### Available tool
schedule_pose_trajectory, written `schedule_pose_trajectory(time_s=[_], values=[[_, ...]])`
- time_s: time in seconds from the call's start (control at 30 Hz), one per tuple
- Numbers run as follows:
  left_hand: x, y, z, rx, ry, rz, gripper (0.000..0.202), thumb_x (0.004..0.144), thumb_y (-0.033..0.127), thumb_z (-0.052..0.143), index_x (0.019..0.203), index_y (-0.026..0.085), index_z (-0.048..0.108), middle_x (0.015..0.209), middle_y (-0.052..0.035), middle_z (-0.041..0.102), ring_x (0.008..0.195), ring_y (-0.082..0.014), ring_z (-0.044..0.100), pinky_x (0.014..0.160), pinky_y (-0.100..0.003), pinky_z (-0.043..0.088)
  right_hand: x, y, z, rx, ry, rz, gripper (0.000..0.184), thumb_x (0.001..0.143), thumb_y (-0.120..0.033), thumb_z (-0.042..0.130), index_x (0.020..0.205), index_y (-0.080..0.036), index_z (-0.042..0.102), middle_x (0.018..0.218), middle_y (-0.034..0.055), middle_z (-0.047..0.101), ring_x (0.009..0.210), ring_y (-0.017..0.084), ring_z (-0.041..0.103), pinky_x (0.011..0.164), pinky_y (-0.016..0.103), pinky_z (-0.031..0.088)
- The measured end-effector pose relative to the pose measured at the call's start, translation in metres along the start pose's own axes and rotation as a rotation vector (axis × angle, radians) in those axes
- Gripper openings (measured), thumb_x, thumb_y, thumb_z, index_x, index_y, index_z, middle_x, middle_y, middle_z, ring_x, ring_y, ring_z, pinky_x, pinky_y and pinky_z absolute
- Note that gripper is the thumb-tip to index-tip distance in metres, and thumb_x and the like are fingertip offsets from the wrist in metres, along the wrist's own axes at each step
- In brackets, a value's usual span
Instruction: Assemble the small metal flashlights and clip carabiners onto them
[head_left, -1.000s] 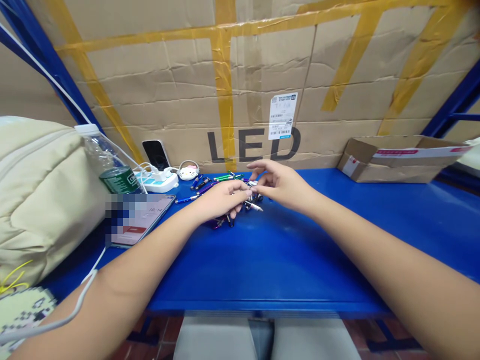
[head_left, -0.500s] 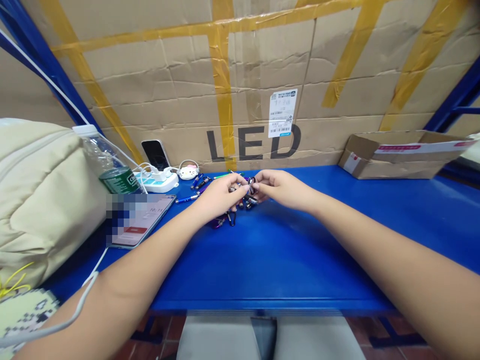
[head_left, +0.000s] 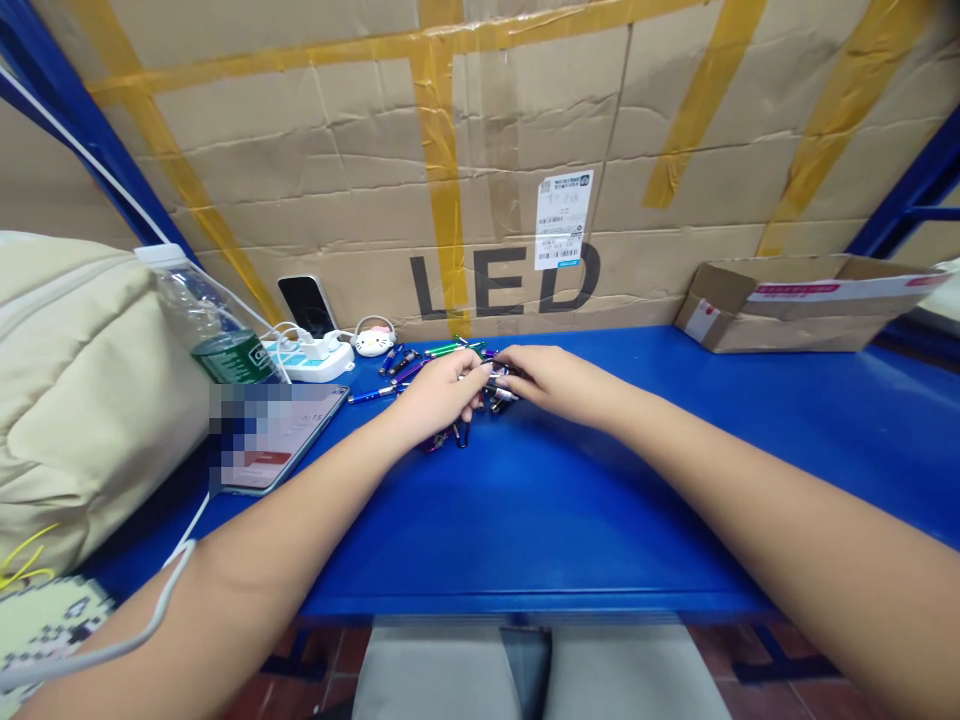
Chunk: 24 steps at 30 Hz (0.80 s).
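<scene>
Both hands meet over a pile of small, pen-shaped metal keychain flashlights on the blue table (head_left: 570, 510). My left hand (head_left: 442, 392) is closed, thumb and forefinger pinching a small keychain flashlight (head_left: 492, 376) whose silver end shows. My right hand (head_left: 555, 380) is closed, its fingertips on a black carabiner clip (head_left: 516, 369) beside it; the fingers partly hide the clip. Under the hands lie more flashlights, one with a silver end (head_left: 504, 394). Another black carabiner (head_left: 463, 435) hangs out at the near side. Blue flashlights (head_left: 371, 395) and green ones (head_left: 446, 349) lie around my left hand.
To the left are a phone (head_left: 289, 440), a power strip (head_left: 322, 362), a plastic bottle (head_left: 236, 355) and a beige bag (head_left: 82, 400). A white cable (head_left: 161, 610) crosses my left forearm. An open cardboard box (head_left: 802, 315) stands back right, before a large taped carton (head_left: 337, 190).
My right hand has turned palm-down and lowered over the pile, its fingers closer to my left hand. The black ring-like clip once upright between the fingertips now lies lower.
</scene>
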<state>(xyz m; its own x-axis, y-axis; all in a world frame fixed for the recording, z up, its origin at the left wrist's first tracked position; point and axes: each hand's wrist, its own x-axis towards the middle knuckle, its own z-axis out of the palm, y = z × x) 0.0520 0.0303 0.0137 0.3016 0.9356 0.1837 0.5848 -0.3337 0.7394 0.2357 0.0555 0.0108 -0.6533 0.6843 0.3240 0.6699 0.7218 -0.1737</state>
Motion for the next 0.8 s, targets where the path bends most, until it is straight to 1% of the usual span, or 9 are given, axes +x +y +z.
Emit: schedule_pose_trajectory(time_s=[0.13, 0.2, 0.27, 0.33, 0.43, 0.57, 0.7, 0.8], values=[[-0.001, 0.0, 0.0, 0.053, -0.02, 0.035, 0.026, 0.092, 0.031, 0.045, 0.07, 0.019, 0.042, 0.059, 0.0047, 0.056, 0.045, -0.0075, 0.053, 0.05, -0.02, 0.041, -0.002, -0.009, -0.001, -0.253, -0.088, 0.068, 0.031, 0.098, -0.036, 0.034, 0.106, -0.014, 0.054, 0.092, 0.0141, 0.069, 0.077, 0.024, 0.064, 0.058, 0.028, 0.035], [0.0, 0.0, -0.002, 0.077, -0.036, 0.025, 0.028, 0.093, 0.032, 0.044, 0.068, 0.019, 0.043, 0.058, 0.0043, 0.056, 0.045, -0.0075, 0.052, 0.051, -0.02, 0.041, -0.002, -0.011, -0.002, -0.346, -0.109, 0.106, 0.032, 0.098, -0.035, 0.032, 0.108, -0.012, 0.053, 0.088, 0.0158, 0.069, 0.075, 0.026, 0.064, 0.057, 0.029, 0.033], [0.002, -0.003, -0.004, 0.08, -0.04, -0.001, 0.033, 0.094, 0.034, 0.043, 0.065, 0.018, 0.045, 0.056, 0.0036, 0.055, 0.045, -0.0076, 0.052, 0.052, -0.02, 0.04, -0.002, -0.011, -0.003, -0.37, -0.103, 0.134, 0.031, 0.097, -0.034, 0.032, 0.107, -0.012, 0.052, 0.086, 0.0157, 0.068, 0.074, 0.026, 0.064, 0.058, 0.029, 0.033], [0.005, -0.008, -0.007, 0.046, -0.017, -0.034, 0.035, 0.094, 0.035, 0.043, 0.064, 0.017, 0.047, 0.055, 0.0032, 0.054, 0.046, -0.0079, 0.052, 0.052, -0.02, 0.04, -0.001, -0.006, -0.005, -0.314, -0.078, 0.16, 0.029, 0.096, -0.033, 0.033, 0.102, -0.014, 0.054, 0.085, 0.014, 0.068, 0.072, 0.024, 0.062, 0.058, 0.029, 0.033], [0.01, -0.015, -0.008, -0.075, 0.011, -0.085, 0.033, 0.095, 0.035, 0.044, 0.067, 0.017, 0.049, 0.055, 0.003, 0.054, 0.046, -0.0079, 0.053, 0.049, -0.019, 0.039, 0.0, 0.002, -0.003, -0.137, -0.03, 0.18, 0.028, 0.095, -0.032, 0.032, 0.089, -0.017, 0.055, 0.084, 0.0102, 0.067, 0.068, 0.019, 0.058, 0.058, 0.027, 0.033], [0.012, -0.016, -0.004, -0.247, 0.023, -0.128, 0.033, 0.096, 0.033, 0.045, 0.068, 0.016, 0.05, 0.055, 0.0028, 0.055, 0.045, -0.0062, 0.053, 0.047, -0.017, 0.039, 0.002, 0.005, 0.004, 0.084, 0.006, 0.15, 0.025, 0.092, -0.031, 0.035, 0.075, -0.019, 0.048, 0.081, 0.0065, 0.064, 0.067, 0.015, 0.053, 0.06, 0.025, 0.034], [0.011, -0.012, 0.002, -0.35, 0.08, -0.167, 0.031, 0.095, 0.029, 0.048, 0.068, 0.014, 0.053, 0.055, 0.0024, 0.057, 0.044, -0.0054, 0.053, 0.047, -0.016, 0.042, 0.003, 0.002, 0.011, 0.219, 0.018, 0.152, 0.024, 0.091, -0.03, 0.035, 0.07, -0.02, 0.042, 0.078, 0.0044, 0.061, 0.066, 0.013, 0.051, 0.06, 0.025, 0.034], [0.011, -0.01, 0.004, -0.455, 0.129, -0.207, 0.031, 0.096, 0.027, 0.047, 0.07, 0.013, 0.054, 0.055, 0.0024, 0.058, 0.043, -0.005, 0.053, 0.046, -0.016, 0.043, 0.003, 0.0, 0.013, 0.239, 0.027, 0.132, 0.024, 0.09, -0.029, 0.035, 0.069, -0.02, 0.04, 0.076, 0.0034, 0.06, 0.066, 0.013, 0.049, 0.061, 0.025, 0.034]])
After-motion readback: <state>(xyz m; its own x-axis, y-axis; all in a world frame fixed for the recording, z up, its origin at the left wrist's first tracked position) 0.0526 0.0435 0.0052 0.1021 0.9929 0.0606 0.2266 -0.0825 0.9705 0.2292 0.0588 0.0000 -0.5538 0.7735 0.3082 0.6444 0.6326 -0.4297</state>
